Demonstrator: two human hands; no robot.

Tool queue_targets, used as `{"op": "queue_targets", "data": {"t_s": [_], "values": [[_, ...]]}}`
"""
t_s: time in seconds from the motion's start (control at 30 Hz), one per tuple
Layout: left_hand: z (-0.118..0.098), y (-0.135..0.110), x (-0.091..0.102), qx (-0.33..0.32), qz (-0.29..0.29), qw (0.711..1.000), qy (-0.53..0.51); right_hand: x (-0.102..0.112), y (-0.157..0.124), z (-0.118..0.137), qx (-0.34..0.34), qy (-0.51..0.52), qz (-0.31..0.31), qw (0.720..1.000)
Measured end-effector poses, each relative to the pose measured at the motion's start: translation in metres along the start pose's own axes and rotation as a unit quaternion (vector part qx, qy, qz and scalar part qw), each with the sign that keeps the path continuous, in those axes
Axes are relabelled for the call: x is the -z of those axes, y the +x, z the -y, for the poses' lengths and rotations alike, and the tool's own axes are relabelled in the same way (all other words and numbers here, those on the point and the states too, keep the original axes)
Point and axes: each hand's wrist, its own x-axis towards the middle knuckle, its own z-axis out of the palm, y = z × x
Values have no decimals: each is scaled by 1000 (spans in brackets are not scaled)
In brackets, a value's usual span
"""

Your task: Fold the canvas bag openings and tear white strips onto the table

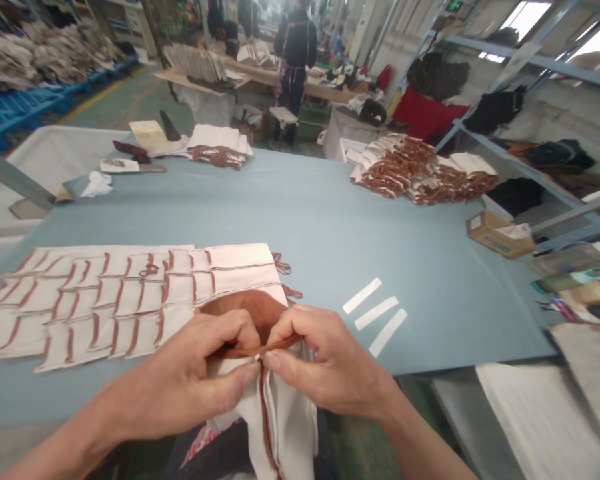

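Note:
My left hand [200, 373] and my right hand [320, 360] meet at the near edge of the blue-grey table [330, 227]. Both pinch the brown-trimmed mouth of a white cloth bag [280, 413], thumbs and fingers pressed together on its drawstring edge. The bag hangs down off the table edge between my wrists, its brown inner lining [250, 310] showing above my fingers. Just beyond my hands, overlapping rows of the same white bags with brown trim [105, 293] lie flat on the table.
Three white tape strips [375, 313] lie right of my hands. Stacks of bags [420, 170] sit far right, another pile [220, 147] far centre. A cardboard box [500, 233] rests on the right edge. A person in dark clothes [295, 53] stands at a far table; metal shelving [530, 100] lines the right.

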Motion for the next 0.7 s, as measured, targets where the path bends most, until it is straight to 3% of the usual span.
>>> {"op": "queue_targets", "data": {"t_s": [0.17,0.43,0.57,0.7], "values": [[-7,2,14,-41,24,999,26,3,3,10,41,-34,10,999],[-12,-2,19,-77,87,991,74,12,-1,23,68,-80,44,994],[-8,-9,21,-100,70,987,100,20,-2,26,57,-132,41,989],[3,-14,23,-74,50,984,151,26,3,19,5,-149,55,987]]}}
